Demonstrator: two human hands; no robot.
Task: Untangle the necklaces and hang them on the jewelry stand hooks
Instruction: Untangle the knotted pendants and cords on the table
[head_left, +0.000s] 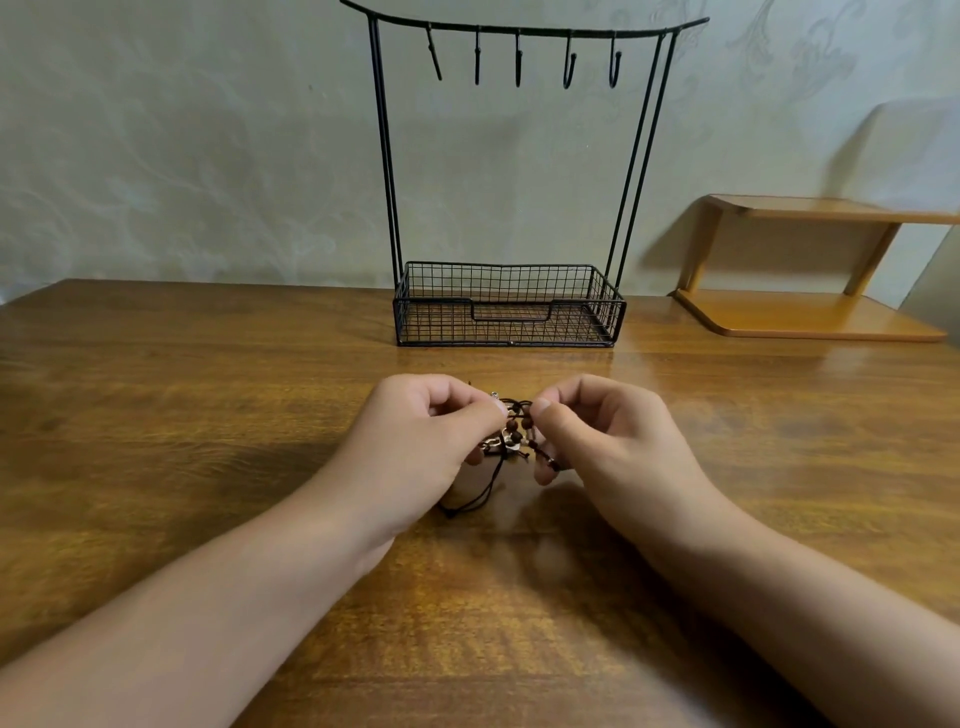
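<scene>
1. Two hands meet over the middle of the table (208, 467): my left hand (415, 431) and right hand (608, 436) both pinch the tangled necklaces (511, 434) with curled fingers.
2. Black cord dangles onto the wood.
3. Jewelry stand (506, 306) sits by the far edge, its hooks (519, 57) bare, wooden shelf (810, 312) at the far right corner.

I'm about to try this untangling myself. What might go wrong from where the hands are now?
1. Both the left hand and the right hand pinch the tangled necklaces and may pull apart; that could tighten the knot in the black cords.
2. A loose cord loop trails under the left hand and might snag.
3. The stand sits apart behind them; its hooks are bare.
</scene>
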